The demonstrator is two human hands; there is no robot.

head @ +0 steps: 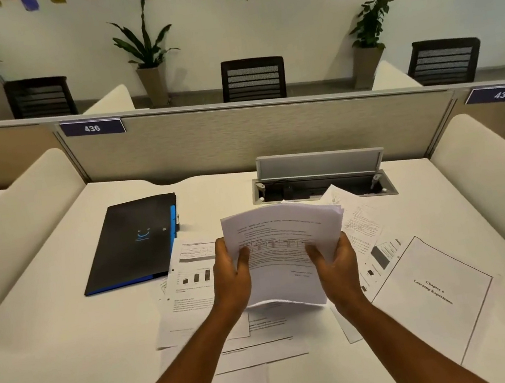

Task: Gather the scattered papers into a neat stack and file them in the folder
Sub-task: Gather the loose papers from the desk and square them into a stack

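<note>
I hold a stack of white printed papers (281,252) upright above the desk, its sheets a little uneven at the top right. My left hand (232,275) grips its left edge and my right hand (336,264) grips its right edge. Several loose sheets still lie scattered on the white desk: a chart page (188,275) on the left, a bordered title page (434,292) on the right, and others beneath my forearms. A black folder with a blue edge (135,243) lies closed at the back left, with a blue pen (173,225) along its right side.
An open cable box with a raised grey lid (320,178) is set into the desk at the back right. A beige partition (253,136) closes off the far side. Padded cream dividers (15,224) flank the desk on both sides.
</note>
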